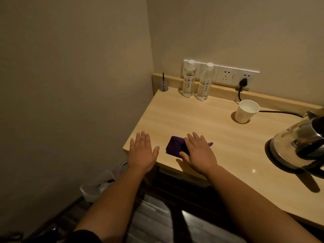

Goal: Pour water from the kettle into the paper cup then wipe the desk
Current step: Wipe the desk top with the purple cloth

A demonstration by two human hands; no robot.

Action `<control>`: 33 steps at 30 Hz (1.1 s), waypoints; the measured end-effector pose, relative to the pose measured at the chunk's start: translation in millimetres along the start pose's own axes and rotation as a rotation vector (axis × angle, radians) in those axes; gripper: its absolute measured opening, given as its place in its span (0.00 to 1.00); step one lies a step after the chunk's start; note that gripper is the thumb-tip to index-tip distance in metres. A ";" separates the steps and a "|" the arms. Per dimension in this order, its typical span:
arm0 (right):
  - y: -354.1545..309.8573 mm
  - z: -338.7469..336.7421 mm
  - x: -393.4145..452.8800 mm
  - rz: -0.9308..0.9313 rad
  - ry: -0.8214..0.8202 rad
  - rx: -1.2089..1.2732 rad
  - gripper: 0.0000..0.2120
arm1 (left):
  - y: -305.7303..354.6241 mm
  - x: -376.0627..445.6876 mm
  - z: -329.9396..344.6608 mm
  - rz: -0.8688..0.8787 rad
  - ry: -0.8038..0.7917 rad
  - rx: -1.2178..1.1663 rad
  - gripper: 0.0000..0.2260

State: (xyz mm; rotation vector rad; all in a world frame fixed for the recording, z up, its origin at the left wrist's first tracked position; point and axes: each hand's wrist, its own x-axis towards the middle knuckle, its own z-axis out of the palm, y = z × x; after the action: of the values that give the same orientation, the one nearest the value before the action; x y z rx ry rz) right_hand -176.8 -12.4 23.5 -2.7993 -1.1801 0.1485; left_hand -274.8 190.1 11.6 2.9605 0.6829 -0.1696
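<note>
A shiny steel kettle (301, 146) stands on its base at the right edge of the light wooden desk (201, 120). A white paper cup (246, 111) stands upright toward the back, left of the kettle. A folded purple cloth (174, 146) lies near the desk's front left corner. My right hand (199, 151) hovers flat over the cloth's right part, fingers spread, palm down. My left hand (142, 151) is flat and spread over the desk's left corner, beside the cloth and apart from it. Neither hand holds anything.
Two clear water bottles (188, 79) (204, 83) stand at the back by a wall socket strip (228, 74). A black cord (240, 90) runs from a plug to the kettle. A small glass with a stick (164, 84) sits in the back corner. A lined bin (103, 183) is on the floor at left.
</note>
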 end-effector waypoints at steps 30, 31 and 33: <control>6.0 -35.9 91.8 0.484 -0.322 1.418 0.09 | -51.0 98.1 53.4 -0.656 0.124 -0.324 0.24; 9.3 -44.1 120.6 0.486 -0.266 1.439 0.08 | -51.3 97.7 55.8 -0.655 0.131 -0.313 0.24; 13.6 -46.3 181.8 0.413 -0.117 1.289 0.08 | -51.6 97.5 59.2 -0.654 0.142 -0.286 0.25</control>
State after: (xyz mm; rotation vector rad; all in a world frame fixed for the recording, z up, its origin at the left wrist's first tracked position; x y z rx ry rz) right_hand -34.9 106.0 58.3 -1.7863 -0.2348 0.7751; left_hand -215.6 271.0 -63.4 2.3969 1.5276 0.0891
